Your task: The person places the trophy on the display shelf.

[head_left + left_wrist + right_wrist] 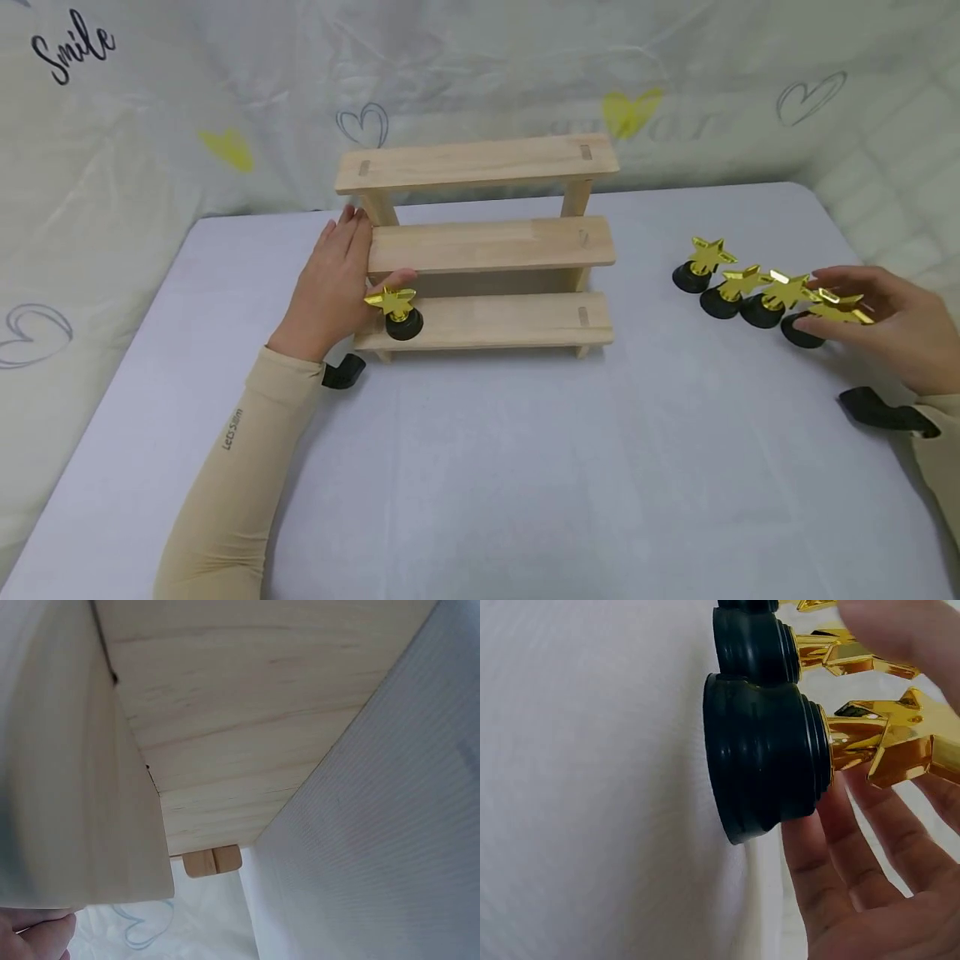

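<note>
A three-step wooden shelf [480, 321] stands on the table. My left hand [327, 283] rests against its left end, fingers straight and thumb reaching along the front. A gold star trophy [403, 323] with a black round base stands at the left of the bottom step, beside that thumb. In the left wrist view, fingertips [49, 937] show beyond a wooden panel [225, 735]. At the right, my right hand [896, 321] surrounds the nearest star trophy [765, 757], thumb on one side and fingers spread on the other. Its base is on the tablecloth; no firm grip shows.
More star trophies stand in a slanting row: one [763, 310] beside the right hand, then another [722, 302], and the farthest [692, 277]. A white cloth covers the table [495, 467]. Printed sheeting [480, 67] hangs behind the shelf.
</note>
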The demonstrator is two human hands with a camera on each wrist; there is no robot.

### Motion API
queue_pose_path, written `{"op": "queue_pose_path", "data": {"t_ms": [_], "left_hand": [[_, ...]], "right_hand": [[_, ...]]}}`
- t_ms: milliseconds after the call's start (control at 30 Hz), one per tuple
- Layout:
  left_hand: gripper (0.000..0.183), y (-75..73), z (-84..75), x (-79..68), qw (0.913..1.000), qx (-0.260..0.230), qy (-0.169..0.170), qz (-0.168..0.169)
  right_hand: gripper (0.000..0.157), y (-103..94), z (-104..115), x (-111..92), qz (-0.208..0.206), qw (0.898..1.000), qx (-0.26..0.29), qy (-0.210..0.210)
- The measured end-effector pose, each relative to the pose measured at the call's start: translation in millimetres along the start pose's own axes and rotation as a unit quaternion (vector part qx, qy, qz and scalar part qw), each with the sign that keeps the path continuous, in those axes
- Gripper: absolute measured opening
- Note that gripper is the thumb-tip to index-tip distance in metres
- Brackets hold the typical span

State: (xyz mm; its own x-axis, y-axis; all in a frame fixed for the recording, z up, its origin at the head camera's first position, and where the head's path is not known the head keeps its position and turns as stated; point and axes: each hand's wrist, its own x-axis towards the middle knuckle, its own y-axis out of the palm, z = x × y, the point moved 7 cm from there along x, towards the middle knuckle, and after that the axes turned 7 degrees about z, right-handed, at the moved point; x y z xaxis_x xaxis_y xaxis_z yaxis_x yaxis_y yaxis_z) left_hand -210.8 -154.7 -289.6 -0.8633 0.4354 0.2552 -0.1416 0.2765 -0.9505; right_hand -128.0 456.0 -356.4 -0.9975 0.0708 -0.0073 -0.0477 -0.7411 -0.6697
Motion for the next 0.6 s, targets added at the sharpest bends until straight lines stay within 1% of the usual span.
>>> {"op": "queue_pose_path", "data": {"t_ms": [133, 267, 400, 600], "left_hand": [[0.098, -0.3, -0.2, 0.6, 1.0, 0.002, 0.005, -0.004], [0.098, -0.9, -1.7, 1.5, 1.0, 0.003, 0.008, -0.004], [0.098, -2.1, -2.5, 1.8, 1.0, 0.003, 0.004, 0.0], [0.1, -2.4, -1.0, 0.6, 1.0, -0.001, -0.003, 0.001]], "right_hand": [[0.063, 2.7, -11, 2, 0.028, 0.998, -0.059, 0.025], [0.067, 0.4, -18, 0, 0.039, 0.993, -0.102, 0.045], [0.062, -2.2, -18, -1, 0.035, 0.993, -0.106, 0.041], [0.059, -2.5, -15, 1, 0.034, 0.994, -0.097, 0.029]]}}
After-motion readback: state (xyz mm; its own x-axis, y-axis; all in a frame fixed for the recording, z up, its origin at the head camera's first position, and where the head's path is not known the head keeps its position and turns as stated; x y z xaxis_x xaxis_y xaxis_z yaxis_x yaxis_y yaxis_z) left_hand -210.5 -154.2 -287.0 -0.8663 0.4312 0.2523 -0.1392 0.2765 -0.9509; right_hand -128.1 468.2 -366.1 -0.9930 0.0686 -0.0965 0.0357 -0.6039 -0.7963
